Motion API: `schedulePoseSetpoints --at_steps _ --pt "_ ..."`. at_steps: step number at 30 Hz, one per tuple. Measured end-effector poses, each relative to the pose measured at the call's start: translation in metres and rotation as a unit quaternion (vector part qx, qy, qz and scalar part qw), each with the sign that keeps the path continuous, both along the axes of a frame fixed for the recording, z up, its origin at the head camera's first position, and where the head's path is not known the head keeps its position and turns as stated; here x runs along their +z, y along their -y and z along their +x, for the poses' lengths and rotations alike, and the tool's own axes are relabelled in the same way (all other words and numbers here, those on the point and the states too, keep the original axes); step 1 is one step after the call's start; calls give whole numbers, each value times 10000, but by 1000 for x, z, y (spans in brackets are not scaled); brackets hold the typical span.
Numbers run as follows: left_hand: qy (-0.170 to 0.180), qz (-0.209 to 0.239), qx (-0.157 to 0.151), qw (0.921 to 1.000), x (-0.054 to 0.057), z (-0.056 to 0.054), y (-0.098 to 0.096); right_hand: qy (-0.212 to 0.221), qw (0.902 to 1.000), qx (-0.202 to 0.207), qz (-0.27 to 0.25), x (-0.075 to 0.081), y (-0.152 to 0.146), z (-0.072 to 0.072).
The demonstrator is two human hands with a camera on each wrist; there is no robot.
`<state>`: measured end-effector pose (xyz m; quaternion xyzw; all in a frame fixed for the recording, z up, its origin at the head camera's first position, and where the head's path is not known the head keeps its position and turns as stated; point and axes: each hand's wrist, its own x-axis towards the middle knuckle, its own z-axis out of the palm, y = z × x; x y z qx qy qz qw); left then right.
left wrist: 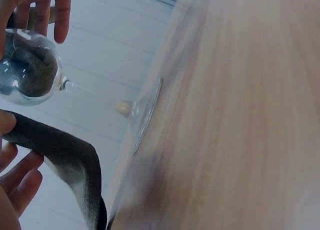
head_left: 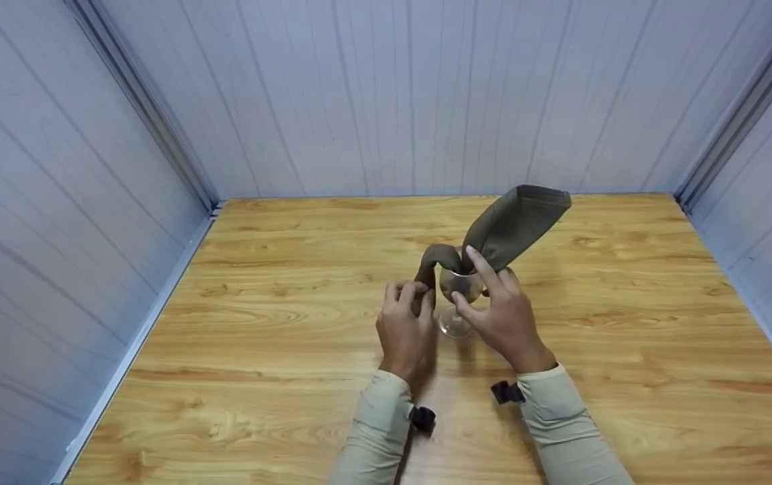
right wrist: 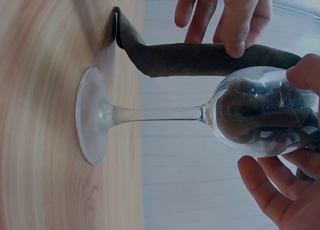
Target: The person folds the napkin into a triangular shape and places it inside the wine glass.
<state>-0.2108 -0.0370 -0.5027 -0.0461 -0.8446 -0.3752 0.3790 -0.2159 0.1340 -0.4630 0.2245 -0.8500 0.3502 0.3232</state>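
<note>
A clear stemmed wine glass (head_left: 454, 326) stands upright on the table, its foot on the wood. A dark olive-brown cloth napkin (head_left: 519, 228) is tucked into the bowl, bunched against the inside (right wrist: 250, 112). One folded end rises to the upper right, while the other bends over the rim and hangs down the left side. My left hand (head_left: 405, 333) pinches that hanging strip (right wrist: 185, 59) between thumb and fingers, beside the bowl. With thumb and fingers around the bowl, my right hand (head_left: 506, 320) holds the glass; its index finger lies against the raised part of the napkin.
The wood-grain table (head_left: 258, 377) reaches back to a pale panelled wall (head_left: 386, 101). More panelled walls close in the left (head_left: 56, 222) and right sides. A small black wrist device (head_left: 422, 419) sits on the left sleeve, another (head_left: 507, 392) on the right.
</note>
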Motion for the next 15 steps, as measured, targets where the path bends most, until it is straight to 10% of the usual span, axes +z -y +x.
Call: schedulePoseSetpoints --at_steps 15 --pt "-430 -575 -63 9974 0 0 -6 79 9998 139 -126 0 0 0"
